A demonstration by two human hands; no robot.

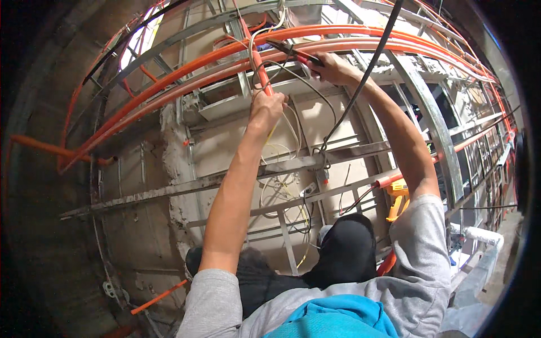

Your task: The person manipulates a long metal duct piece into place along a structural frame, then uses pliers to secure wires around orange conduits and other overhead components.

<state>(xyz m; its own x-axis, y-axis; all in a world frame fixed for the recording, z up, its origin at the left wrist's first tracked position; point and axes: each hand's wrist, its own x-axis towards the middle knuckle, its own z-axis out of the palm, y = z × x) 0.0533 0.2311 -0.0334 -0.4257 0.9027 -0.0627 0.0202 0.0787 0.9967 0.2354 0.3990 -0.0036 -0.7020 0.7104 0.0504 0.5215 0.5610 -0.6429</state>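
Our left grip (267,109) wraps snugly round the orange conduit (259,66), which runs up and away from it; our right grip (331,69), curled round red-handled pliers (304,57), aims them leftward, toward the conduit.

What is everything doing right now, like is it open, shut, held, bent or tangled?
Left hand: closed around the orange pipe.
Orange pipe: held, slanting.
Right hand: closed on the pliers.
Pliers: held; can't tell if open or shut.
Black cable: stretched slantwise, tangled lower down.
Thin wires: loose, tangled.
Yellow tool: partly hidden by the sleeve.
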